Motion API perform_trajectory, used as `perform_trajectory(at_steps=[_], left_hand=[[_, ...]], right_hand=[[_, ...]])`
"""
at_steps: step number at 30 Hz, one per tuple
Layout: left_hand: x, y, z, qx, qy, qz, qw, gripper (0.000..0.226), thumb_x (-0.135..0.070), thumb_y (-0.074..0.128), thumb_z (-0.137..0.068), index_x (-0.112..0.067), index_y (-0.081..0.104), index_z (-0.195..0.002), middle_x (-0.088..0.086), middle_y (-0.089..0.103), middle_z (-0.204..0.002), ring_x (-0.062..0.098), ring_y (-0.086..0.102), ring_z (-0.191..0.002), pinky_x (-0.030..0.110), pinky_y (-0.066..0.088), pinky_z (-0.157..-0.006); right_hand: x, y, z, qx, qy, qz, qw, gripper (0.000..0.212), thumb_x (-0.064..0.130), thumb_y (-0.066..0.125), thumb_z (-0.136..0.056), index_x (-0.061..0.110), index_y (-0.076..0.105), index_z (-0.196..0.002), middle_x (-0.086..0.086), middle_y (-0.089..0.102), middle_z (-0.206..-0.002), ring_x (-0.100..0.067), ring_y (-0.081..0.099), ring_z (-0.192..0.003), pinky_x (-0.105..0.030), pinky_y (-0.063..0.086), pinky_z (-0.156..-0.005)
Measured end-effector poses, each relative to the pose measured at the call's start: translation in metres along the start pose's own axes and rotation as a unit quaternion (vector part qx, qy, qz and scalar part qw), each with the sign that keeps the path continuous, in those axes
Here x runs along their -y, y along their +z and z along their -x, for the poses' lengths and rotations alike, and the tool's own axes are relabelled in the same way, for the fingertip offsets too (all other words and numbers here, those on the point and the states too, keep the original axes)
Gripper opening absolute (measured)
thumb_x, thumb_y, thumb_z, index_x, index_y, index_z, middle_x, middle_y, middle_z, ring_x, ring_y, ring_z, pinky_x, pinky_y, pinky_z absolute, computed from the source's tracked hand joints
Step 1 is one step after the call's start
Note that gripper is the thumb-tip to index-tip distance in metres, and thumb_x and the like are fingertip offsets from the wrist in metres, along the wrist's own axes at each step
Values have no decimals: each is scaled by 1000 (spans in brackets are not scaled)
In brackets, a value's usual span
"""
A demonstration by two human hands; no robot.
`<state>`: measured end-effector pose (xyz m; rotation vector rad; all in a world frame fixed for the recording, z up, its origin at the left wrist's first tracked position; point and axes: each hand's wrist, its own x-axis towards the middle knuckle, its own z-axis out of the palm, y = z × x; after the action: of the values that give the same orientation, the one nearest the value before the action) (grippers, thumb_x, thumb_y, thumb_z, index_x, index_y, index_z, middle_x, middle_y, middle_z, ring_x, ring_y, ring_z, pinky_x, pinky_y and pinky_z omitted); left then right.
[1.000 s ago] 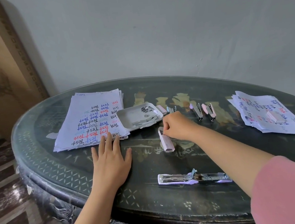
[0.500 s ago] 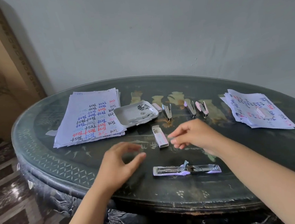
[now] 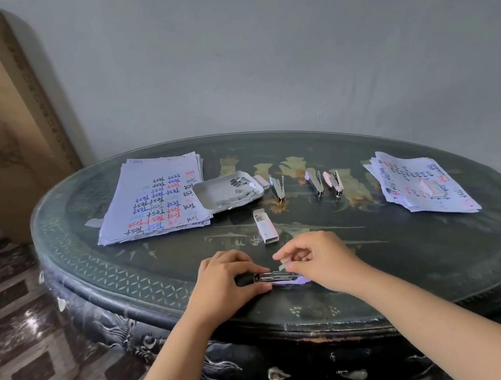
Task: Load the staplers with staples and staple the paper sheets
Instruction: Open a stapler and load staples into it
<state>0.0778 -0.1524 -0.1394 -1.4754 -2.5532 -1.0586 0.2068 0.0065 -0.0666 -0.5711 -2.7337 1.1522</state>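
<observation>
Low in the middle of the frame, a purple and silver stapler lying wide open (image 3: pixel 280 277) sits flat on the dark round counter with a glass top (image 3: pixel 398 253). The left hand (image 3: pixel 226 278) holds its left end, thumb and fingers curled round it. The right hand (image 3: pixel 318 262) pinches a short pale strip (image 3: pixel 283 266) just above the stapler's metal track; it looks like staples. Just behind the hands lies a small pink and white staple box (image 3: pixel 265 226) with one end open and a red mark too small to read. Behind that, a pale grey tray (image 3: pixel 213 192) holds loose staple strips. Right of the tray lie three small staplers (image 3: pixel 315 183) in a row. At centre left is a big stack of white paper sheets (image 3: pixel 154 197) with "Test" written upside down many times in black, blue and red. At centre right a second, messier stack of paper (image 3: pixel 407 177) has writing too small to read and a small box (image 3: pixel 433 189) on top.
</observation>
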Motion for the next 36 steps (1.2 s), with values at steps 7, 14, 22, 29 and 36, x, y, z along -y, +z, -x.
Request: perform_trajectory(at_steps=[7,14,22,29,36], left_hand=[[3,1,1,2,8,-4,1000,42,-77,48,-66,-56,66,-97,-31,54,-93,-9,43,-100,15,21,-92],[2,0,1,4,11,-8,1000,43,-75,44,-68,-56,66,-99,-31,54,-94,-7,45,-100,14,20,-93],[3,0,1,4,11,-8,1000,44,-76,44,-68,-55,66,-100,-31,54,-95,-8,44,-102,12,19,-94],[2,0,1,3,12,-9,1000,46,-76,43,-68,-53,67,-100,-32,53,-93,-7,45,-101,16,20,-92],[2,0,0,7,12,-16,1000,46,-76,42,-68,-54,67,-100,-33,52,-94,-6,44,-101,14,20,-92]], right_hand=[[-14,15,7,-31,21,-44,998,28,9,75,-75,34,70,-88,17,73,-81,6,60,-75,-9,40,-67],[-18,19,11,-63,16,-79,995,23,8,76,-77,29,70,-86,13,74,-81,5,64,-79,-4,42,-69],[-22,23,10,-81,5,-85,993,24,6,75,-77,28,70,-86,13,73,-81,4,65,-78,-7,45,-69],[-22,25,10,-93,3,-82,992,21,6,77,-76,24,71,-86,12,73,-80,5,64,-76,-6,44,-67],[-24,24,8,-78,-7,-47,996,22,9,77,-76,29,71,-85,13,73,-82,6,64,-80,-4,42,-69]])
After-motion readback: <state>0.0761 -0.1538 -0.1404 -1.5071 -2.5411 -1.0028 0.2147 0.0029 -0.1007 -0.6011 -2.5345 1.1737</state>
